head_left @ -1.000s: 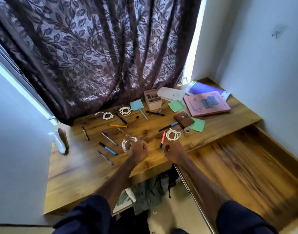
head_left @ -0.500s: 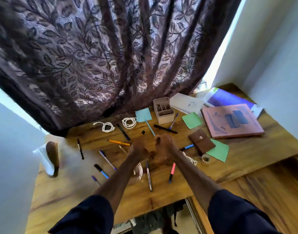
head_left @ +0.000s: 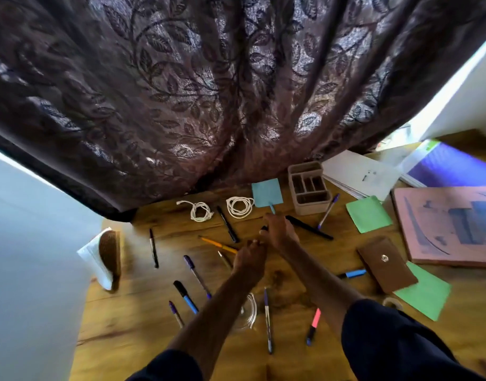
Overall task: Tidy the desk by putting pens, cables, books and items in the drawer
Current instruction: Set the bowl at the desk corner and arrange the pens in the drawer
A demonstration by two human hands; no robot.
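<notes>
Head view. Wooden tabletop (head_left: 143,334), curtain (head_left: 181,92) hanging along its far edge.

Both hands meet at mid-tabletop.
- Right hand (head_left: 279,232): knuckles up, fingertips down on a small black cap (head_left: 264,228). Cannot tell whether the grip pinches the cap or only touches it.
- Left hand (head_left: 250,257): just nearer the front edge, fingers curled under, beside the end of the orange pen (head_left: 215,244). Its grip is hidden; cannot tell.

Pens lie loose over the left half and front edge, among them:
- purple pen (head_left: 267,320)
- pink marker (head_left: 314,323)
- black pen (head_left: 309,228), just right of the right hand

White cable coils (head_left: 239,207) lie near the far edge. A clear coil (head_left: 250,312) shows beside the left forearm. The organizer (head_left: 309,188) stands at the far edge. The pouch (head_left: 385,264) and pink book (head_left: 451,224) lie toward the right edge.
</notes>
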